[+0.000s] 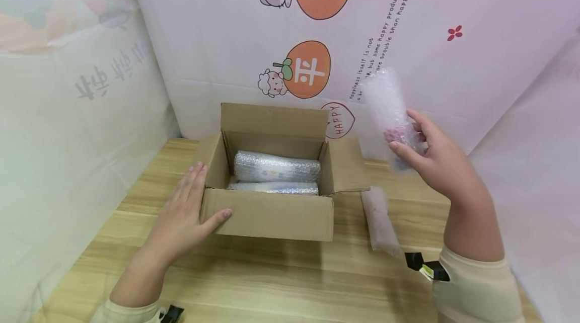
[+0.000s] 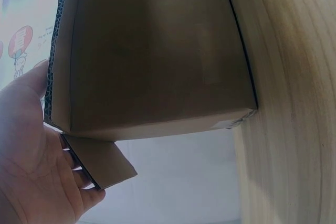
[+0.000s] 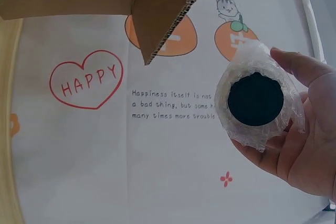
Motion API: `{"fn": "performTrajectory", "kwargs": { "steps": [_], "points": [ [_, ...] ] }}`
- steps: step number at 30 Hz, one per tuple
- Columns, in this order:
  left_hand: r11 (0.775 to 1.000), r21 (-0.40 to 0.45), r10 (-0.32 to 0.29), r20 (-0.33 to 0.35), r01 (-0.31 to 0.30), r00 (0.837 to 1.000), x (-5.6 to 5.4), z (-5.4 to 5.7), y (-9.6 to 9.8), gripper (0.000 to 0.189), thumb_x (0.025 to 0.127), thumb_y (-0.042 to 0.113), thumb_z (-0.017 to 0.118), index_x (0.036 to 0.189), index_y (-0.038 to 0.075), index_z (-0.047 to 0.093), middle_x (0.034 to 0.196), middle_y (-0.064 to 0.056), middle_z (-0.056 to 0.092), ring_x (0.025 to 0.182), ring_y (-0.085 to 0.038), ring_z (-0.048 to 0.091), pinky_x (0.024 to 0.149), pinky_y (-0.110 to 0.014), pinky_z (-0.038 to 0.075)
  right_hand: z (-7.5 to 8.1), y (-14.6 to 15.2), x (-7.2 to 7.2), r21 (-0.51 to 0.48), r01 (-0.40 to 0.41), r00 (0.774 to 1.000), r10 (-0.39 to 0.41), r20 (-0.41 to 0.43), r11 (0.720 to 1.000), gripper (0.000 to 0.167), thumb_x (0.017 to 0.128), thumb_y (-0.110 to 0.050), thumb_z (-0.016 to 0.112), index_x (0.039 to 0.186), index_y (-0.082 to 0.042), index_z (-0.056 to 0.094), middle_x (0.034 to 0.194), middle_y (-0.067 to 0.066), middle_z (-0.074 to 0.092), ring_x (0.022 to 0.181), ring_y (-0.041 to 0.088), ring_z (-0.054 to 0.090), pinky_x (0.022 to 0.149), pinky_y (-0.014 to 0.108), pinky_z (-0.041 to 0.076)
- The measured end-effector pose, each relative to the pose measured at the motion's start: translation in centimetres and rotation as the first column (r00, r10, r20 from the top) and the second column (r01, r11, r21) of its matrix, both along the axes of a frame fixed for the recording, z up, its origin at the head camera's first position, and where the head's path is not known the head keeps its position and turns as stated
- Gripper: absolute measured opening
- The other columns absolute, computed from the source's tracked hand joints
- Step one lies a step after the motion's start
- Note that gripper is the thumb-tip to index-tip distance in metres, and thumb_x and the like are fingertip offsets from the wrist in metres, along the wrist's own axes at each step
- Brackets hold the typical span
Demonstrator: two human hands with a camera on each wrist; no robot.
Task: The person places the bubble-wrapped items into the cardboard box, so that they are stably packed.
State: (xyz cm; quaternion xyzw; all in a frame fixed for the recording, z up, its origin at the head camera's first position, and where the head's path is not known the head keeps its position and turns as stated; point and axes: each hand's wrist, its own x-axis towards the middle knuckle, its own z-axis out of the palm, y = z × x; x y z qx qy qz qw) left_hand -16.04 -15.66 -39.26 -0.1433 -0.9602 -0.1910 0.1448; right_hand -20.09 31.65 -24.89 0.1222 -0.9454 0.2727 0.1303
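Note:
My right hand (image 1: 437, 157) grips a bubble-wrapped cylinder (image 1: 385, 96) near its lower end, raised to the right of an open cardboard box (image 1: 272, 217). Something pink shows through the wrap, and in the right wrist view a dark round end (image 3: 255, 99) faces the camera. With fingers stretched along the left flap and thumb on the front flap, my left hand (image 1: 181, 215) rests against the box's near left corner. Inside the box lie two bubble-wrapped rolls, the rear one (image 1: 276, 168) in fuller view than the front one (image 1: 276, 188), which the front wall partly hides.
Another piece wrapped in bubble wrap (image 1: 379, 222) lies on the wooden table (image 1: 272, 283), right of the box and partly under its right flap (image 1: 346, 162). A printed white sheet (image 1: 204, 36) hangs behind the table, and pale sheets enclose both sides.

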Motion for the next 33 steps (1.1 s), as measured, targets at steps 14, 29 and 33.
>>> {"fn": "performTrajectory", "kwargs": {
  "steps": [14,29,33],
  "points": [
    [1.0,0.005,-0.004,-0.002,0.004,1.0,0.0,-0.2,0.0,0.101,0.091,0.067,0.052,0.159,0.015,-0.002,0.167,-0.005,0.0,0.153,-0.029,0.004,0.125,-0.045,0.009,4.7,-3.8,-1.4,0.104,-0.197,0.98,0.194,0.037,0.975,0.069,0.094,-0.042,0.064,0.153,-0.033,0.03,0.131,0.012,0.053,0.118,0.032,0.051,0.092,0.053,0.046],
    [1.0,0.003,0.003,0.007,-0.003,1.0,0.0,0.0,0.0,0.101,0.09,0.069,0.05,0.159,0.016,-0.002,0.167,-0.004,-0.001,0.153,-0.029,0.004,0.124,-0.048,0.012,7.1,-7.7,-3.8,0.287,-0.345,0.934,0.298,0.195,0.894,0.07,0.093,-0.05,0.061,0.153,-0.03,0.031,0.137,0.004,0.052,0.122,0.023,0.052,0.103,0.049,0.043],
    [1.0,0.005,0.003,0.007,-0.003,1.0,0.0,0.1,0.0,0.101,0.09,0.069,0.05,0.159,0.016,-0.002,0.167,-0.004,-0.001,0.153,-0.03,0.004,0.124,-0.049,0.012,7.4,-9.1,-4.4,0.334,-0.369,0.924,0.303,0.236,0.867,0.069,0.093,-0.047,0.063,0.152,-0.029,0.033,0.142,0.003,0.05,0.129,0.024,0.049,0.109,0.051,0.04]
  ]
}}
